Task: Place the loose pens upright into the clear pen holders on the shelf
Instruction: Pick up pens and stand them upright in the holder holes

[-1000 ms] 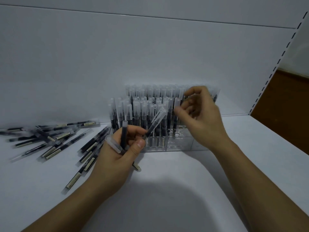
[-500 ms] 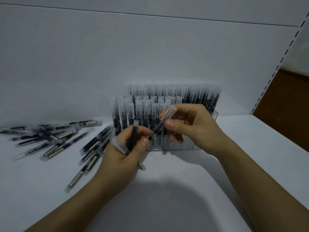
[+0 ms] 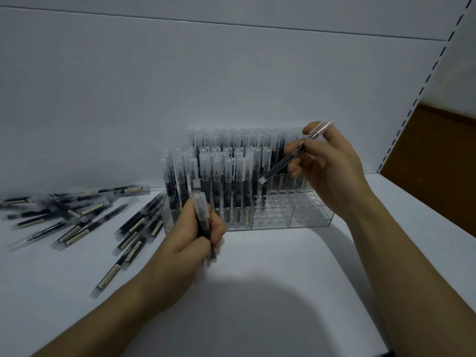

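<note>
Right hand [image 3: 327, 171] pinches one slim black pen with a frosted clear cap [image 3: 288, 159] between thumb and fingertips, closed on the barrel near its upper end. The pen is tilted, lower end down-left, hanging just above the empty holes of the clear acrylic pen holder [image 3: 291, 215], not yet in any hole. Left hand [image 3: 190, 235] is wrapped shut around a second black pen with a clear cap [image 3: 202, 215], held roughly upright just in front of the holder's left end; whether more pens sit in that fist I cannot tell.

Risks, as judged from here:
- Pen is slanted — if lowered at this angle the tip could catch a hole rim or knock the neighbouring standing pens [image 3: 226, 181].
- The grip is high on the barrel, so the low end may swing and miss the hole.
- The holder looks light; a sideways push could slide it on the white shelf surface [image 3: 270, 292].

Contents: the holder's rear rows and left front section are packed with upright capped pens. The front sections on its right show open holes — the rightmost one is bare. A scattered pile of loose black pens with pale labels [image 3: 85, 215] lies flat on the shelf, left of the holder, so much of the task remains.
</note>
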Motion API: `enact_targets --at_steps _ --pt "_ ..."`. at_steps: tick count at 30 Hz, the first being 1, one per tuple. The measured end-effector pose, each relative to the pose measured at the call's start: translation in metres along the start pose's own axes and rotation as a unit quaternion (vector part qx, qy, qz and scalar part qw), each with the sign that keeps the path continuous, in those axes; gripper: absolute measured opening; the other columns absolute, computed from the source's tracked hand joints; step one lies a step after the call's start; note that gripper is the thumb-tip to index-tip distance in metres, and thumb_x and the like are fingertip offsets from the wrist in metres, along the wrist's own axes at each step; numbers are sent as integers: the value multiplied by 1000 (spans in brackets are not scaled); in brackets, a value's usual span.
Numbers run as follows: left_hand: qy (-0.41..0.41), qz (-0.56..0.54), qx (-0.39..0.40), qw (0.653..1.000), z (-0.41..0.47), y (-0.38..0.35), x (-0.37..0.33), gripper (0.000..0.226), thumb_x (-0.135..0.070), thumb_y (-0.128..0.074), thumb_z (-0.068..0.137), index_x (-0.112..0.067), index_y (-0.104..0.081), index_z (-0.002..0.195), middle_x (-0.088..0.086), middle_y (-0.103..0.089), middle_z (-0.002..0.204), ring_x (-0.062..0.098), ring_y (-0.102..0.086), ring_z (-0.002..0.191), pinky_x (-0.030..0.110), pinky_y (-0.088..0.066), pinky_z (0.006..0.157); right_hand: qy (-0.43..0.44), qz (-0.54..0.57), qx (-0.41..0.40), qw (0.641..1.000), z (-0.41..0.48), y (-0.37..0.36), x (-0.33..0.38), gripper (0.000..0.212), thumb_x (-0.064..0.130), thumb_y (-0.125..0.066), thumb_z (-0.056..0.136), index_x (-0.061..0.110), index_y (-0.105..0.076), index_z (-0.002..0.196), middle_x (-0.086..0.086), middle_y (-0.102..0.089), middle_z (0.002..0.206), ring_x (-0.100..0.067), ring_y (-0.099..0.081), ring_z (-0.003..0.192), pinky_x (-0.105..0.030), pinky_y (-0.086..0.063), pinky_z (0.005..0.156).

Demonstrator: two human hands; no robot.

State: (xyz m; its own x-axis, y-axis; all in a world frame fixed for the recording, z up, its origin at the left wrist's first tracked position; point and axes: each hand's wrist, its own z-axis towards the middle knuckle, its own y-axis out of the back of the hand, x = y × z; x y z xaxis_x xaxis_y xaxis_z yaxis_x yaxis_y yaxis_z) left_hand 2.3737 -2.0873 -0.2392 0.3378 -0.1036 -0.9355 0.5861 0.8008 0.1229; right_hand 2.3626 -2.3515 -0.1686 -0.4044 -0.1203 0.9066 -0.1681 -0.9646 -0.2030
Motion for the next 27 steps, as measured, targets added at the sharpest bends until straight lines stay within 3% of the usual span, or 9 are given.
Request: enact_targets --at_steps 3,6,10,15,17,20,24,27 --pt "-22 27 -5 999 0 -1 2 37 2 -33 76 -33 -45 83 3 -48 80 42 -45 76 38 -46 66 41 -126 -27 991 2 4 -6 14 2 -46 106 15 -51 110 -7 -71 85 -21 -66 71 -31 -56 62" --pt "-26 35 -24 999 0 1 6 33 -1 -35 83 -31 -46 92 5 -54 86 37 -51 79 36 -50 68 64 -228 -22 971 4 8 -15 17 4 -49 107 19 -52 113 -7 -71 92 -18 -70 87 -32 -57 71" --pt "-27 57 -11 998 0 -2 5 26 -8 -37 93 -26 -50 106 7 -60 91 29 -56 80 43 -51 65 78 -263 -2 962 5 8 -20 24 6 -51 106 29 -52 107 -7 -71 95 -19 -69 89 -32 -56 73" --pt "-17 98 -2 995 -1 -2 4 25 -12 -42 96 -28 -54 111 6 -65 95 19 -61 81 29 -48 69 93 -303 -4 948 6 12 -21 22 9 -52 106 28 -54 115 -8 -68 92 -21 -66 86 -44 -58 76" --pt "-4 91 2 996 -1 -2 4 29 -14 -45 96 -34 -56 114 5 -65 96 20 -63 84 31 -51 72 92 -309 0 947 7 12 -21 22 8 -54 105 26 -55 118 -5 -67 90 -22 -67 87 -45 -59 75" --pt "8 85 7 996 -1 -4 3 33 -7 -51 100 -37 -59 111 4 -66 95 20 -65 81 34 -56 73 95 -341 16 935 6 11 -24 23 10 -57 104 27 -58 119 -7 -63 90 -26 -66 89 -49 -60 77" --pt "2 94 1 996 -1 -4 2 35 -5 -54 99 -38 -61 106 2 -68 95 16 -64 71 27 -52 64 92 -394 31 914 7 12 -30 23 16 -63 101 28 -62 120 5 -62 90 -23 -65 89 -52 -58 82" --pt "9 79 -15 997 0 -3 3 31 -6 -57 98 -36 -62 105 4 -70 94 15 -64 71 26 -52 64 81 -409 44 908 7 14 -33 26 19 -66 99 31 -63 122 4 -65 94 -24 -67 94 -52 -59 85"
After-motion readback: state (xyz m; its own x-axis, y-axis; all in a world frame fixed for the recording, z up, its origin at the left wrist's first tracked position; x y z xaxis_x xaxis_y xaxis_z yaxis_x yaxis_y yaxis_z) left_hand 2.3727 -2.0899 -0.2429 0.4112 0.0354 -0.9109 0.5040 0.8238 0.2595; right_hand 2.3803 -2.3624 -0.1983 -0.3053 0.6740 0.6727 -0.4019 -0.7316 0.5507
